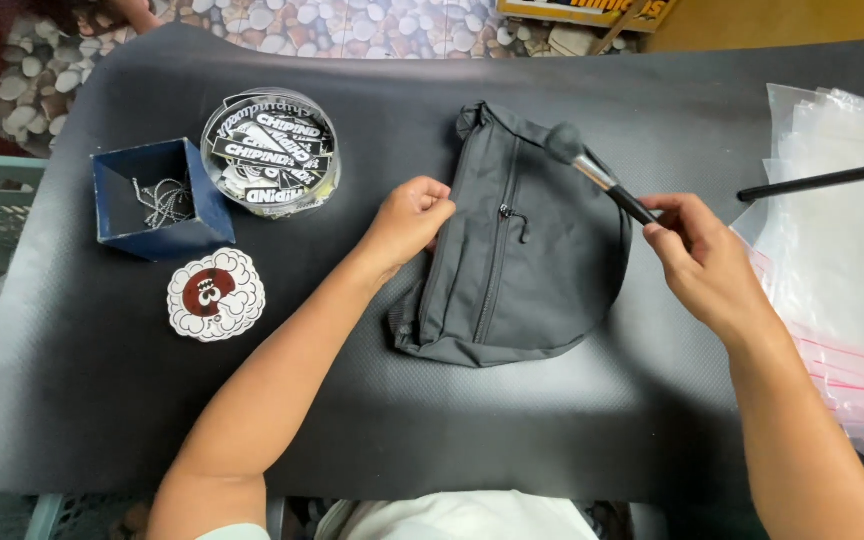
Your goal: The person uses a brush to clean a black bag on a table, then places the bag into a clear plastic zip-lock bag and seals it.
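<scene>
A zippered pouch [522, 250] lies flat at the middle of the mat [102, 400]. The left hand [407, 222] rests on the pouch's left edge; the right hand [702, 260], to the pouch's right, holds a brush [592, 170] whose head sits over the pouch's upper right part. Left of the pouch stand a round container of stickers [272, 150] and, beside it, an open box [157, 198] with a chain [162, 200] inside. A cloud-shaped sticker [215, 294] lies in front of the box. Plastic bags [842, 270] are stacked at the mat's right edge, a thin rod [822, 180] lying across them.

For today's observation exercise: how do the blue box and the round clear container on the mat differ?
The blue box is square, opaque and open-topped, holding thin metal chains; the round clear container is see-through and filled with black-and-white stickers. The box lies nearer the person. Both stand on the dark mat, left of the grey bag.
</scene>
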